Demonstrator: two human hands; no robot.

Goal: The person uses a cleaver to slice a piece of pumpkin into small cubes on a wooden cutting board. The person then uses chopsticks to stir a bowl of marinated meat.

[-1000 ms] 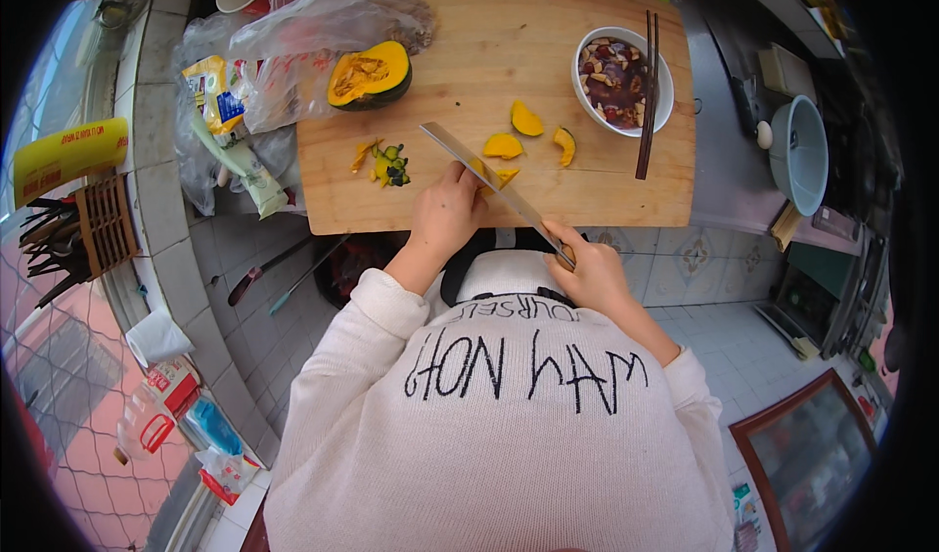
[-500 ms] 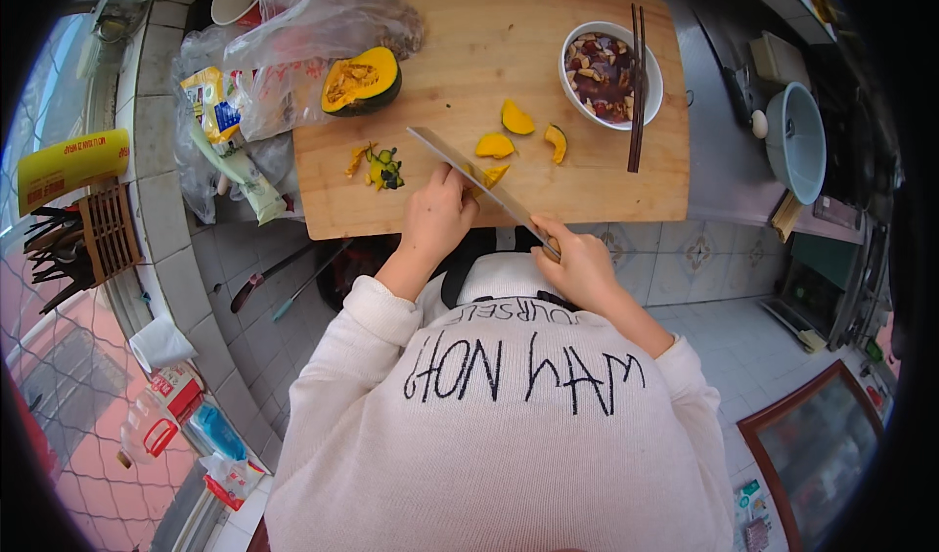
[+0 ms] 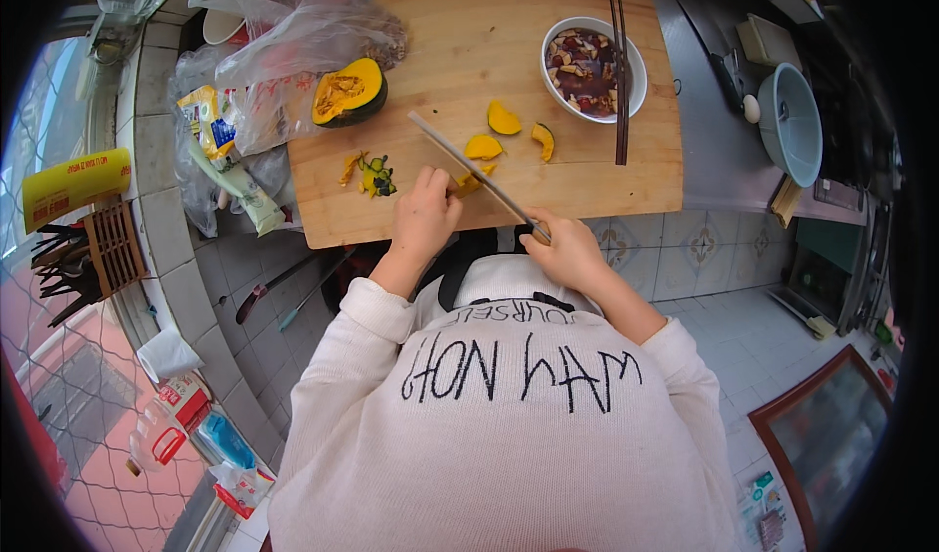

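Note:
My right hand (image 3: 569, 251) grips the handle of a kitchen knife (image 3: 477, 171). Its blade slants up and left over the near edge of the wooden cutting board (image 3: 548, 195), seen nearly edge-on. Left of the blade, my left hand (image 3: 426, 210) has its fingers curled against a small pumpkin piece (image 3: 469, 183), partly hidden by fingers and blade. Just beyond the knife lie a pumpkin wedge (image 3: 483, 147), another pumpkin wedge (image 3: 504, 118) and a thin pumpkin slice (image 3: 543, 141). Green and orange pumpkin trimmings (image 3: 376, 175) sit left of my left hand.
A half pumpkin (image 3: 350, 93) rests at the board's left, against clear plastic bags (image 3: 284, 39). At the far right of the board stands a white bowl (image 3: 592, 68) of dark liquid and chopped pieces, with chopsticks (image 3: 620, 83) across its rim. Beyond are an egg (image 3: 751, 109) and a blue-grey basin (image 3: 790, 125).
My left hand has drawn slightly left of the blade, fingers more tucked. The blade appears narrower, turned more upright. The whole view has shifted a little.

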